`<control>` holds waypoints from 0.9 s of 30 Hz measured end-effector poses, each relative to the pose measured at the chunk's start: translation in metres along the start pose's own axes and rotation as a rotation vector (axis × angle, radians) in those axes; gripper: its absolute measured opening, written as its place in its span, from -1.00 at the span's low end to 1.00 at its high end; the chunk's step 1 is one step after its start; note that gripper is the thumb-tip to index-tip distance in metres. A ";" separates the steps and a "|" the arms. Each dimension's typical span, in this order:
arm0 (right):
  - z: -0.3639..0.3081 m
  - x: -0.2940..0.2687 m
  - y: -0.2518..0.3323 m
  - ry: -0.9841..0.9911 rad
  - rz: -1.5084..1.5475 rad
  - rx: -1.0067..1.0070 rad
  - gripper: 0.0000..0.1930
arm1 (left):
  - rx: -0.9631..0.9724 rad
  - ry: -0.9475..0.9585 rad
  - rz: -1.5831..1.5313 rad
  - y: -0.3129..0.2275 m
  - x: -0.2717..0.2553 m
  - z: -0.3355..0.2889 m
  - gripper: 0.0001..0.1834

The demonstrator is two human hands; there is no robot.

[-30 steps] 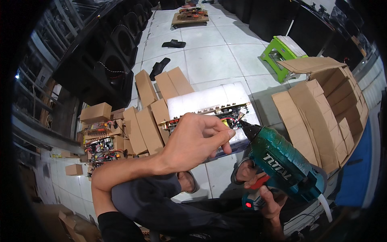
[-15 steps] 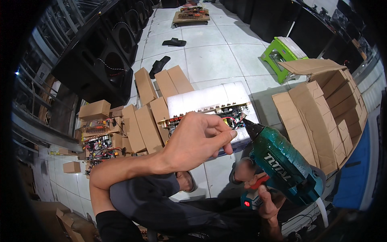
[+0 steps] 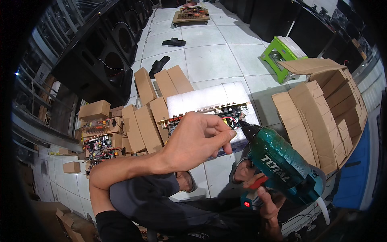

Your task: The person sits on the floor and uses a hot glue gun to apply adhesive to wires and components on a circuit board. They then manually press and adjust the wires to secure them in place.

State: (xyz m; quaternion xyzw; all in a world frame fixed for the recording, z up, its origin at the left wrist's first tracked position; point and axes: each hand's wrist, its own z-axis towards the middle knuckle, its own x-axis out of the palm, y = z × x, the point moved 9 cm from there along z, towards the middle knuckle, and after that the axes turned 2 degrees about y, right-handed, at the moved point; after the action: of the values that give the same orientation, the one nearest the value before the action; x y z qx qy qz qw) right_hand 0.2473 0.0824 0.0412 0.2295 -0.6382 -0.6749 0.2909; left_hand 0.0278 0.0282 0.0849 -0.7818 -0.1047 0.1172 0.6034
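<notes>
The teal glue gun [image 3: 272, 147] is edging toward 9 o'clock compared with half a second ago, while the left hand [image 3: 197, 139] is staying put. The gun's black nozzle [image 3: 249, 130] is pointing toward 10 o'clock, its tip hovering over or meeting the wires [image 3: 230, 121]; contact cannot be told. The right hand [image 3: 269, 202] is wrapping its fingers around the handle, below the red trigger [image 3: 258, 182]; a white glue stick [image 3: 323, 211] is jutting from the rear toward 5 o'clock.

The left thumb and index fingertip are closing together beside the wires; whether they are clamping anything cannot be told. From that hand, the circuit board [image 3: 236, 109] is lying toward 1 o'clock on a white foam block [image 3: 207, 94], cardboard boxes [image 3: 149, 129] are lying toward 9, and an opened carton [image 3: 302, 121] is standing toward 3.
</notes>
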 end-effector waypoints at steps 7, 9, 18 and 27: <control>-0.001 -0.001 -0.006 0.121 0.075 0.053 -0.60 | -0.014 -0.009 0.007 0.001 0.000 -0.001 -0.80; 0.000 -0.003 -0.005 0.100 0.057 0.038 -0.61 | -0.012 -0.005 0.009 0.001 0.000 -0.001 -0.80; -0.002 -0.006 0.001 0.103 -0.080 -0.050 -0.65 | 0.018 0.001 -0.011 -0.003 0.001 0.000 -0.79; 0.000 -0.005 -0.004 0.090 0.116 -0.006 -0.61 | 0.038 -0.015 -0.035 -0.004 -0.001 -0.001 -0.81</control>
State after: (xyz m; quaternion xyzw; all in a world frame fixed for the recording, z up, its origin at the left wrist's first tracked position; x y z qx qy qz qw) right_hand 0.2507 0.0860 0.0371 0.2212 -0.6348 -0.6477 0.3586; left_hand 0.0268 0.0276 0.0887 -0.7673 -0.1206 0.1144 0.6193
